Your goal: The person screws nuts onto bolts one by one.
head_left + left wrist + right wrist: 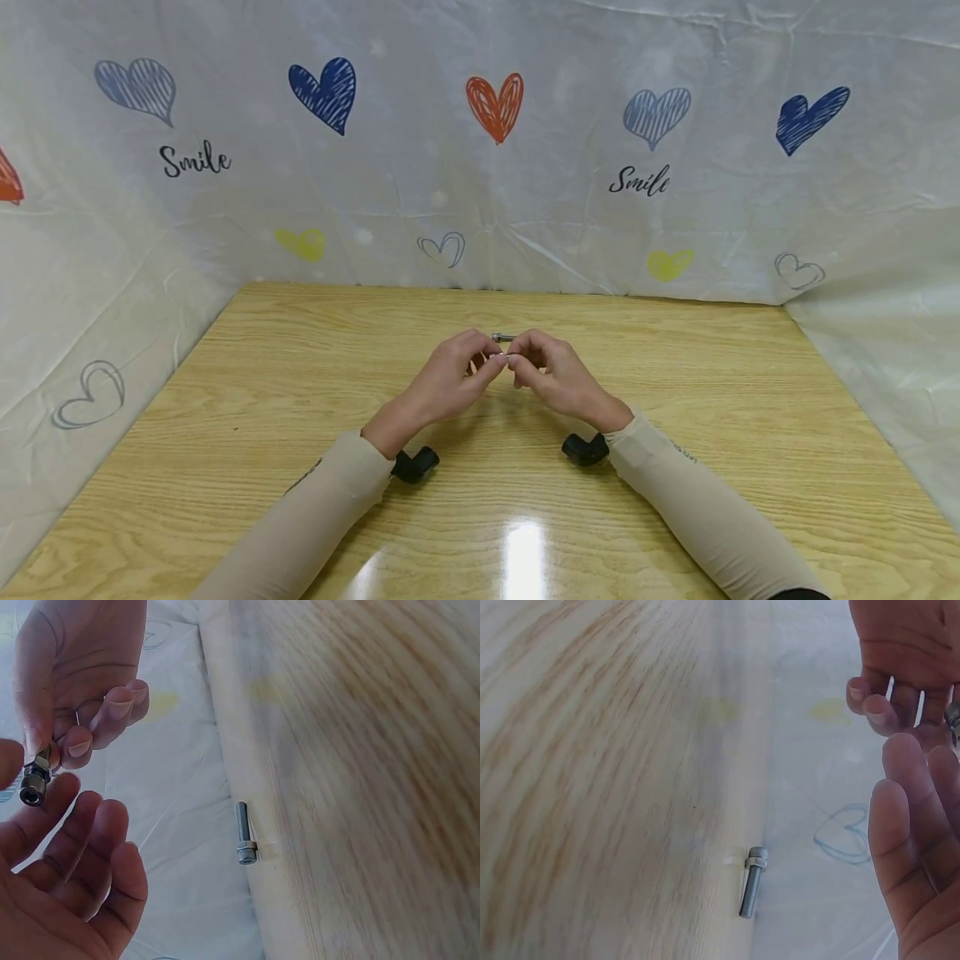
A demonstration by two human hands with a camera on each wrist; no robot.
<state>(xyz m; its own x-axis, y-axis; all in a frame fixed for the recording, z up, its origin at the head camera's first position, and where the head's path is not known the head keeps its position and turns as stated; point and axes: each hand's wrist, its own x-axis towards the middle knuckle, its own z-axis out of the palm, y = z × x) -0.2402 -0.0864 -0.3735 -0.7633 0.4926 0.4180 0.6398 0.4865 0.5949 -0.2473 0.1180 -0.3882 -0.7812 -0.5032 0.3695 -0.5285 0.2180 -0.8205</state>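
Above the table, my left hand [452,379] and right hand [561,379] meet with thumbs and fingertips together. Between them is a small metal socket-head bolt [32,792] with a nut [37,763] on it, its hex-socket head facing the left wrist camera. My left thumb and forefinger pinch around the bolt's head, other fingers loosely bent. My right thumb and forefinger grip the nut end, hiding the shank. In the right wrist view only part of the bolt [952,716] shows at the edge. A second bolt [504,337], ringed by a nut near its head, lies beyond my hands.
The wooden table [300,358] runs back to a white cloth [555,208] printed with hearts, which also hangs along both sides. A black wrist mount [416,464] sits under the left forearm, another black mount [585,450] under the right.
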